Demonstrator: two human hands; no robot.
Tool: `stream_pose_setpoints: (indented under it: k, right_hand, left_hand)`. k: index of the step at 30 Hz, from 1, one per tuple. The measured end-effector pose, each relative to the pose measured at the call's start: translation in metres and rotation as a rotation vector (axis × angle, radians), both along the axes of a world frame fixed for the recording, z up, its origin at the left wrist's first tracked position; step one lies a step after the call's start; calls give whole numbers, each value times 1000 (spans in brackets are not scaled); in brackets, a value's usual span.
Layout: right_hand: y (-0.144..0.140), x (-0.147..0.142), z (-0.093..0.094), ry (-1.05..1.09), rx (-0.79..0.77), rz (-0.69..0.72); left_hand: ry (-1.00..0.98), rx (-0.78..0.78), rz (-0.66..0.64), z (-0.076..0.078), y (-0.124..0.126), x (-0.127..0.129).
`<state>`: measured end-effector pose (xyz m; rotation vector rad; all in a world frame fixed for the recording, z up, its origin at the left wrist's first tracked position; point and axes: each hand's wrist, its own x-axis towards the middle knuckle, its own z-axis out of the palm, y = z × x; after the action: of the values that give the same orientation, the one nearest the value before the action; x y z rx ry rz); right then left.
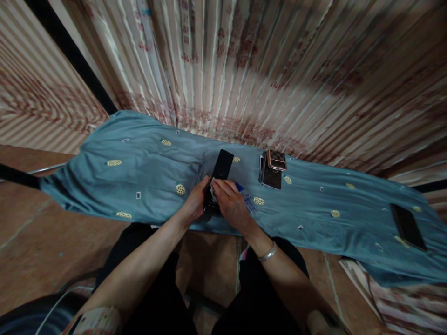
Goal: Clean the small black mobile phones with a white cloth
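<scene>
My left hand [198,199] is closed around the edge of a dark, flat, phone-like thing [210,204] near the front of the cloth-covered surface. Over that thing lies my right hand [229,197], fingers bent and pressed together on a crumpled whitish wipe [213,190]. Most of the wipe and the dark thing is hidden under the fingers. Just beyond both hands is a black rectangular slab [223,163], its near end covered by them. A blue and clear plastic packet [248,199] lies beside my right hand, partly behind it.
To the right stands a small pile of phones [271,178], with a brown checked, copper-rimmed one [277,159] on top. Another dark phone [408,226] lies at the far right. Blue-green patterned cloth [153,163] covers the surface. A pleated curtain [223,70] hangs close behind.
</scene>
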<state>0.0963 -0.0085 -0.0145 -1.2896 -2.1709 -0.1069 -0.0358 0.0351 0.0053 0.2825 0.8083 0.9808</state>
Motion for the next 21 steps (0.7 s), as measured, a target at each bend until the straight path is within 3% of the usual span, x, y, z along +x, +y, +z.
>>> stream_pose_setpoints:
  k: [8,21]
  right_hand:
    - [3,8,-4,19,-44,-57]
    - [-7,-6,0,-35,16,40]
  left_hand:
    - [3,-36,18,14,2,-4]
    - [-6,-24,5,-5,3,-2]
